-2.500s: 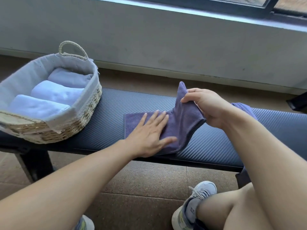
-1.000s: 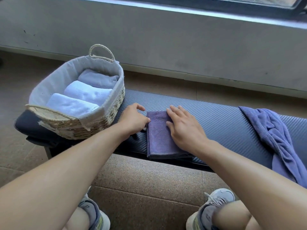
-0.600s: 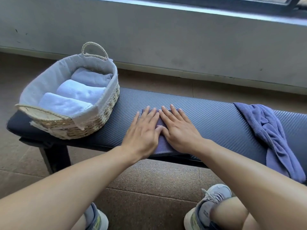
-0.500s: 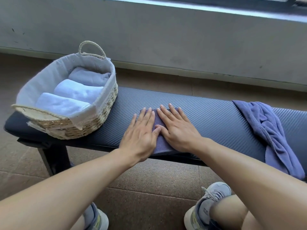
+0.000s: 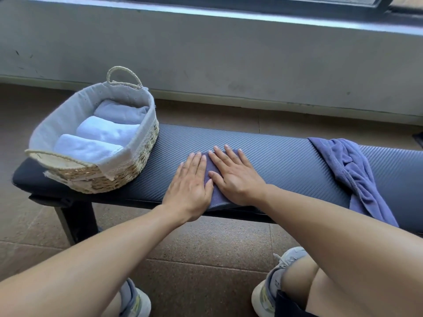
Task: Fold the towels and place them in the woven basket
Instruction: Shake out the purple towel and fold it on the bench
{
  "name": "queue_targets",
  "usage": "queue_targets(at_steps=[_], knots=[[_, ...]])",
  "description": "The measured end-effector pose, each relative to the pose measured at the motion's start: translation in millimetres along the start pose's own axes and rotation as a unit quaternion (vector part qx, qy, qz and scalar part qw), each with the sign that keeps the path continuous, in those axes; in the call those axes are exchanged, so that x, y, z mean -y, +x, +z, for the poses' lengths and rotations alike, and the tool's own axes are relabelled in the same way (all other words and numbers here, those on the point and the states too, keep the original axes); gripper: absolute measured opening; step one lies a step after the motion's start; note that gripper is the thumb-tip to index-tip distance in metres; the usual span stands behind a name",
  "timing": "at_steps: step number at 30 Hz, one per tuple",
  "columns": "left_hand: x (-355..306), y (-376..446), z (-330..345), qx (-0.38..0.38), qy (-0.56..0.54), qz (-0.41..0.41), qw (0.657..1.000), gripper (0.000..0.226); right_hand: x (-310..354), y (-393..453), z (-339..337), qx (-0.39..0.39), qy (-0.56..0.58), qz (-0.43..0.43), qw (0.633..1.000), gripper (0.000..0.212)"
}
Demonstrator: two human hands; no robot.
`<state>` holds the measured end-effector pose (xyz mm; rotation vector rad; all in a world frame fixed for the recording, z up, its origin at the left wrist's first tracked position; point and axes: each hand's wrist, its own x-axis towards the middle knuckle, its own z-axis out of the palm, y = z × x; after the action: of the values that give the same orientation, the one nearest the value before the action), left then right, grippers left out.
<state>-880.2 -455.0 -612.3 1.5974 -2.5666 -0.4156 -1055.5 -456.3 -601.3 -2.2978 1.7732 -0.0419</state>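
Observation:
A folded purple towel lies on the dark bench, mostly hidden under my hands. My left hand and my right hand press flat on it side by side, fingers straight. At the bench's left end stands the woven basket with a white liner; three rolled towels lie inside, two white and one pale lilac. An unfolded purple towel is crumpled at the right and hangs over the bench's front edge.
A grey wall with a window ledge runs behind the bench. Brown tiled floor lies below, with my shoes and knees at the bottom. Bare bench surface lies between the folded towel and the crumpled one.
My right hand folded the purple towel over to the left into a narrow strip. Both hands then came down flat on it and stay pressing there.

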Motion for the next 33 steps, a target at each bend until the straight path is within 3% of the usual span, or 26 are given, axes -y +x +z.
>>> queue_targets(at_steps=[6,9,11,13,15,18,22,28,33], knots=[[1.3,4.4,-18.6,0.056,0.000,0.004,0.998,0.076,3.5,5.3,-34.4,0.122,0.060,0.021,0.991,0.064],[6.8,11.0,-31.4,0.069,-0.017,-0.001,0.997,0.085,-5.5,0.3,-73.6,0.046,0.202,0.091,0.974,0.061],[10.4,13.7,-40.9,0.054,-0.044,-0.017,0.997,0.088,-21.1,-10.2,-87.2,-0.016,0.222,0.166,0.961,0.051],[11.1,16.9,-49.8,0.034,-0.065,-0.041,0.996,0.080,-39.9,-23.0,-84.7,-0.020,0.246,0.241,0.939,0.039],[11.4,18.5,-54.4,0.015,-0.079,-0.060,0.995,0.068,-47.8,-36.8,-81.2,0.039,0.290,0.284,0.913,0.045],[14.0,19.1,-53.3,0.005,-0.081,-0.070,0.994,0.048,-42.7,-38.5,-85.8,0.128,0.269,0.264,0.917,0.050],[23.3,30.6,-54.2,0.017,-0.134,-0.095,0.986,0.025,-27.3,-10.6,-77.1,0.109,0.223,0.252,0.935,0.058],[35.2,37.5,-59.4,0.033,-0.125,-0.105,0.986,0.019,-15.6,12.1,-71.9,0.109,0.194,0.257,0.940,0.043],[41.3,36.1,-61.2,0.057,-0.138,-0.131,0.980,0.024,-18.7,14.5,-66.7,0.100,0.190,0.252,0.944,0.047]])
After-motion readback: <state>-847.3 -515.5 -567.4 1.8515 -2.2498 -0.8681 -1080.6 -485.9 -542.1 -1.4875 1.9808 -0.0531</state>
